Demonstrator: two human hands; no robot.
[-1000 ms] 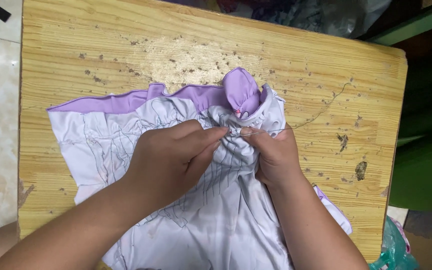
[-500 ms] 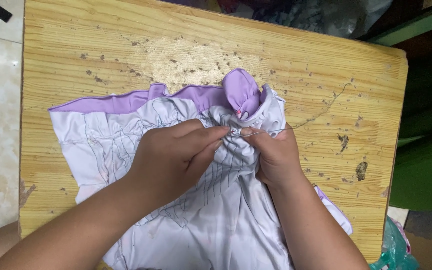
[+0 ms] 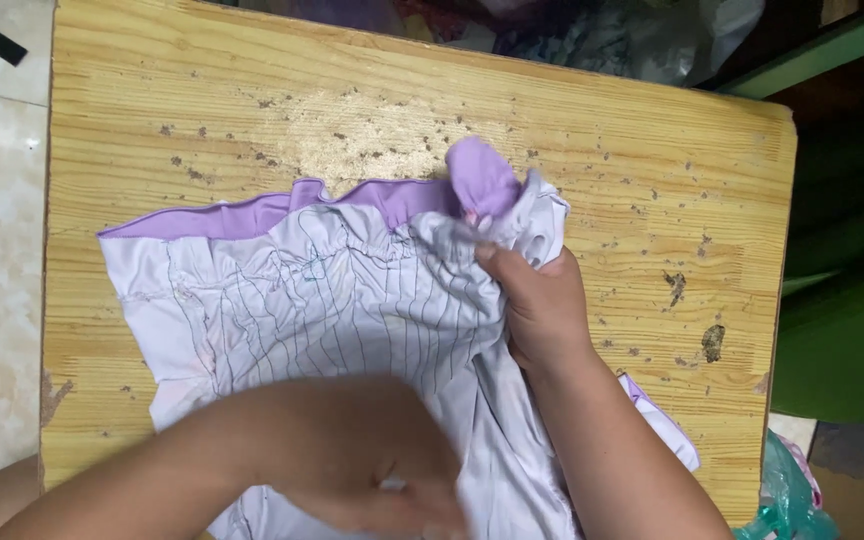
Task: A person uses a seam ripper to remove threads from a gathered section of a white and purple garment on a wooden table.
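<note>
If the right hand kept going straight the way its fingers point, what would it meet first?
The right hand points up the picture, gripping bunched white fabric of the garment. Straight ahead lies the purple collar fold, then bare wooden table. Depth is unclear, but it likely meets that fold first.

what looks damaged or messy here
The wooden table is pitted with dark chips and specks, worst near its right edge. The white garment lies rumpled, its top corner bunched in the right hand. Nothing looks spilled.
</note>
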